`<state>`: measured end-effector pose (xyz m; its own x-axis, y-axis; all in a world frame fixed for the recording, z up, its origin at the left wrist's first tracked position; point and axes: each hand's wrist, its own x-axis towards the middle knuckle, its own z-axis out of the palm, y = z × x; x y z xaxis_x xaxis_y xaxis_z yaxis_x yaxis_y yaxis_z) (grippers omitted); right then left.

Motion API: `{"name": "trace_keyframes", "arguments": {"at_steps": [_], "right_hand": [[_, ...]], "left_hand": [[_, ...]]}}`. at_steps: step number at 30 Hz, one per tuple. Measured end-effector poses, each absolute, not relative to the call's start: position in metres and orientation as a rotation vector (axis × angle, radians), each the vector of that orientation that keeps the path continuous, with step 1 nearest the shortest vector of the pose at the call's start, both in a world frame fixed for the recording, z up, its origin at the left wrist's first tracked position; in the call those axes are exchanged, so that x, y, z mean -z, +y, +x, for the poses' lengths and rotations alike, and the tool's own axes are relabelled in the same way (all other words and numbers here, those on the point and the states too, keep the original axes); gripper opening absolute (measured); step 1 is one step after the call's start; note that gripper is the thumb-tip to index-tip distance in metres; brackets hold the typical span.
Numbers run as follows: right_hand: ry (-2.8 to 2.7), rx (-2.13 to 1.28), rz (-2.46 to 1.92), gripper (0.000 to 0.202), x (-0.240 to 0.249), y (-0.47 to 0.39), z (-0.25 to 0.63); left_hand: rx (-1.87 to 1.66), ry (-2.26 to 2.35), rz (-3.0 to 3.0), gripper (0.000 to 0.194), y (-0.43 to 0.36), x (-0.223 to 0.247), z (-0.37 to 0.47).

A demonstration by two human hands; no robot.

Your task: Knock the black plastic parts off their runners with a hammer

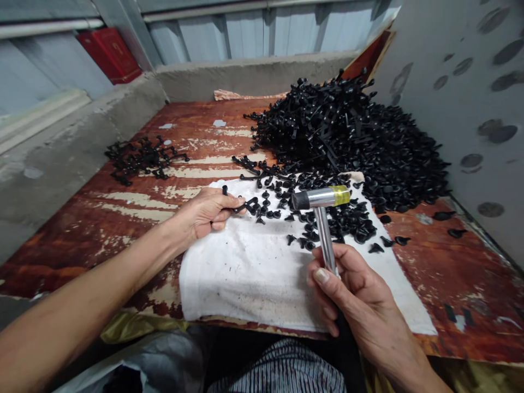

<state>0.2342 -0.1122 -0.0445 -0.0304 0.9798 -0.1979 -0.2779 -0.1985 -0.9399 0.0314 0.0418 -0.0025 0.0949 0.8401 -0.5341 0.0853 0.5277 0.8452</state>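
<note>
My right hand [356, 300] is wrapped round the handle of a small mallet [325, 229]. Its metal head has a black face on the left and a yellow one on the right, raised above a white cloth [245, 273]. With its fingers pinched, my left hand [208, 213] holds a thin black part with knobbed ends [241, 206] over the cloth's upper left edge. Small black caps with stems [352, 224] lie scattered on the cloth, right of the left hand and behind the mallet.
A large heap of black parts [327, 125] rises at the back right against a grey panel [470, 109]. Farther left sits a smaller pile [141, 155] on the worn red-brown tabletop [196, 136]. A red box-like object [109, 54] stands on the concrete ledge [123, 109].
</note>
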Motion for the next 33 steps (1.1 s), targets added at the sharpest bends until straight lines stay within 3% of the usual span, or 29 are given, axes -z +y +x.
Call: {"name": "trace_keyframes", "arguments": {"at_steps": [20,24,29,33], "right_hand": [[-1.055,-1.407,-1.255,0.022,0.044,-0.116,0.237],[-1.512,-1.069,-1.435,0.028,0.028,-0.109,0.242],[-1.918,-0.487,-1.234,0.054,0.014,-0.082,0.244],[-2.062,-0.335,-1.249,0.062,0.019,-0.058,0.243]], "left_hand": [[-0.638,1.485,0.954,0.028,0.04,-0.001,0.039],[-0.616,1.513,0.995,0.025,0.042,-0.001,0.038],[-0.603,1.527,1.036,0.024,0.043,0.002,0.034],[-0.633,1.522,1.032,0.022,0.042,0.003,0.033]]}}
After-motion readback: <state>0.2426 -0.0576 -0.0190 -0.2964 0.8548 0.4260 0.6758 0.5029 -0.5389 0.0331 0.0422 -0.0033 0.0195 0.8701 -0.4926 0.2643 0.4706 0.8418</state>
